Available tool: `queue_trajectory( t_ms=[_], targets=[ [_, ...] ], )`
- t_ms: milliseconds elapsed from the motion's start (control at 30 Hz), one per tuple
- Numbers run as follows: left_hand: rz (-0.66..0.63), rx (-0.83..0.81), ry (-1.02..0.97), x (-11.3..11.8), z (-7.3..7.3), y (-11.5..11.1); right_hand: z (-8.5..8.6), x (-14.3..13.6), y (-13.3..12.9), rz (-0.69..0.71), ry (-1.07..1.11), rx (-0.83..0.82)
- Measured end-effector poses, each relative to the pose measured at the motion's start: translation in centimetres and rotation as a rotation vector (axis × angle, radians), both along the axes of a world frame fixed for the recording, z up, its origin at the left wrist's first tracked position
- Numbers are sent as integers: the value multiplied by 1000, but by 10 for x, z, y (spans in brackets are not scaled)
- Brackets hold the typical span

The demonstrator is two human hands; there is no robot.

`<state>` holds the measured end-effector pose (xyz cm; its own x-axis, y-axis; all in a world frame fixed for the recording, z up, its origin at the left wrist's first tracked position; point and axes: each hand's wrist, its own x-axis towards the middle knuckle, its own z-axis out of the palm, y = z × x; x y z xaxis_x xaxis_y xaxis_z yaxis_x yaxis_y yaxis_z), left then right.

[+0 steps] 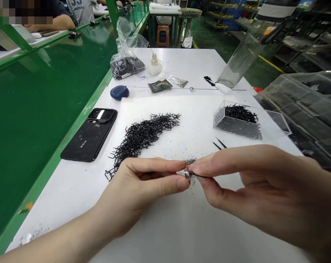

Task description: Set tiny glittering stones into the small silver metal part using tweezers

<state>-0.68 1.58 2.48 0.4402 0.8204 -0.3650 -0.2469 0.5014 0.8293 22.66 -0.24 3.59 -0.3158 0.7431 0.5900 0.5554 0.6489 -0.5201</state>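
Observation:
My left hand (143, 186) is closed, with thumb and forefinger pinching a small silver metal piece (184, 173). My right hand (244, 175) meets it from the other side, its fingertips closed on a thin black piece (202, 176) that reaches toward the metal. How the two pieces touch is hidden by the fingers. Beyond my left hand lies a loose heap of thin, bent black pieces (143, 135). Tiny metallic bits (191, 161) are scattered on the table just behind the fingertips. Two dark pointed tips (219, 143), like those of tweezers, show past my right hand.
A black phone (87, 135) lies left on the white table (165, 233). At the right stand a clear box (236, 120) of black pieces and a tilted clear bottle (242, 51). A plastic bag (127, 62) sits behind. A green conveyor (45, 84) runs alongside; a person's arm (56, 23) rests beyond.

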Motion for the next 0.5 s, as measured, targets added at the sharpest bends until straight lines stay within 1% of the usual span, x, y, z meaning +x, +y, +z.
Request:
queue_trajectory(
  t_ms=[333, 500],
  targets=[
    [4, 73, 39, 0, 0, 1, -5, -1, 0, 80, 133, -105],
    [-13, 38, -6, -2, -1, -1, -5, -1, 0, 88, 162, -136]
  ],
)
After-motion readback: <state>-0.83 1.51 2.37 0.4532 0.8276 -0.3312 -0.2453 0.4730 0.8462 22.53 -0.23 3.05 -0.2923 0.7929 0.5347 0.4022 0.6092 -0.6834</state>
